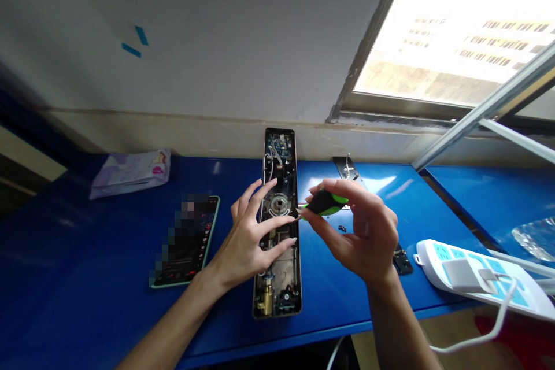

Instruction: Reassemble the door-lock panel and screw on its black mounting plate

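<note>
A long narrow electronic door lock housing (281, 269) lies open on the blue table, its inner side up. Inside it are a circuit board (280, 147) at the far end, white wires, a round part (280, 204) in the middle and a brass-coloured cylinder (267, 298) at the near end. My left hand (254, 231) rests over the housing from the left, fingers spread. My right hand (368, 228) grips a black and green screwdriver (326, 202), held nearly level. Its tip points left at the housing's right edge, by my left index fingertip; the exact contact is hidden.
Small dark screws (342, 228) lie right of the housing, with a dark plate with wires (346, 169) behind and a black part (402, 260) nearby. A phone (191, 243) and a purple packet (132, 172) are left. A white power strip (477, 277) with a charger stands right.
</note>
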Tool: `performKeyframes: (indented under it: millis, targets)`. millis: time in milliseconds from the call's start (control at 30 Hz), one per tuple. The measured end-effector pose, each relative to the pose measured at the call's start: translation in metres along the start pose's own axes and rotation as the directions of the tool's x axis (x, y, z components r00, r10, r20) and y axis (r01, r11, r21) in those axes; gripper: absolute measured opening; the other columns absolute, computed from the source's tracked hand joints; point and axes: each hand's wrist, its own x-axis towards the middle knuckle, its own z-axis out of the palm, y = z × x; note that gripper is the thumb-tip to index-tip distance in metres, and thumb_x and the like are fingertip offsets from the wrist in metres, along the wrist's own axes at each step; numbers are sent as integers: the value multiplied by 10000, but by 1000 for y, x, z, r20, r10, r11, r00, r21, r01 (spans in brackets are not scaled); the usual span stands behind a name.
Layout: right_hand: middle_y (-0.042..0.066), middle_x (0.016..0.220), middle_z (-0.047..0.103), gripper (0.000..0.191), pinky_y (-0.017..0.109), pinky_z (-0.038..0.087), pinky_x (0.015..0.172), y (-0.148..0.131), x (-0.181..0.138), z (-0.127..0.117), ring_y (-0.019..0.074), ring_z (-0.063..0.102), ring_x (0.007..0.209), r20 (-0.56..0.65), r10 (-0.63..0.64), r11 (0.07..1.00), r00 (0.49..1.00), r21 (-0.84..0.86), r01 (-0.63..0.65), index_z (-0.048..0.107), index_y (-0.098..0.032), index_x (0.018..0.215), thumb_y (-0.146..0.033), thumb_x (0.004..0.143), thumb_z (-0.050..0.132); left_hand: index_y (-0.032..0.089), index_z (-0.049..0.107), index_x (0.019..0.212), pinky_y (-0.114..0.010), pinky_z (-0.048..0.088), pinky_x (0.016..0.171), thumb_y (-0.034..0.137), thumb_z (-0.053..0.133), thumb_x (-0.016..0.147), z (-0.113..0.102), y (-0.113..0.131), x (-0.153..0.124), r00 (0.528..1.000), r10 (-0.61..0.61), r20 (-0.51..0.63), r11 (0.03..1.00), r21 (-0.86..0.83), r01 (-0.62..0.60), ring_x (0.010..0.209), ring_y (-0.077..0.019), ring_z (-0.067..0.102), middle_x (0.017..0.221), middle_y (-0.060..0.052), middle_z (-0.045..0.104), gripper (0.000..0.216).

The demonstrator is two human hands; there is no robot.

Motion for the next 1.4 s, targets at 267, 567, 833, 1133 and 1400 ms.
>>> performKeyframes:
  millis: [267, 567, 833, 1133, 1400]
  targets:
    - [52, 1158, 788, 729, 335, 705, 812, -2, -4, -2, 195, 801, 944, -21, -16, 1000, 1000, -4, 16, 635, -299, 1441, -4, 812, 853, 310, 810, 1148, -718, 343, 1221, 353, 788, 934, 4, -3, 2, 1000, 3, -8, 999, -48, -3, 1598, -443, 286, 1753, -90, 294, 219]
    - [55, 1090, 780, 691, 355, 691, 770, 0, -2, 0, 197, 782, 894, 13, -35, 999, 999, -13, 35, 653, -296, 1417, -26, 816, 865, 301, 813, 1143, -694, 347, 1244, 324, 806, 920, 5, -5, 0, 1000, 13, -19, 999, -49, -13, 1587, -433, 311, 1751, -77, 298, 224]
    - [114, 1378, 737, 507, 452, 698, 893, -3, 0, -6, 268, 765, 1160, 53, 63, 997, 997, 36, -65, 620, -287, 1502, -106, 1029, 590, 332, 640, 1421, -720, 340, 1252, 332, 734, 977, 9, -7, -6, 996, -68, -53, 996, -62, 65, 1600, -422, 295, 1730, -118, 297, 454]
    - [40, 1026, 712, 443, 328, 658, 644, -6, 6, -12, 183, 735, 843, -87, 39, 996, 995, -72, -46, 784, -354, 1283, -163, 887, 843, 352, 505, 1545, -602, 402, 1273, 309, 741, 962, 11, -1, -11, 974, -229, 6, 951, -214, 225, 1631, -404, 304, 1811, -97, 144, 631]
    - [65, 1261, 796, 493, 455, 693, 880, -6, 10, -15, 264, 792, 1089, 18, 71, 993, 997, 91, -73, 740, -320, 1365, -39, 966, 679, 321, 478, 1575, -565, 390, 1287, 337, 723, 966, 15, -2, -13, 960, -278, 23, 931, -240, 276, 1624, -380, 331, 1809, -114, 177, 656]
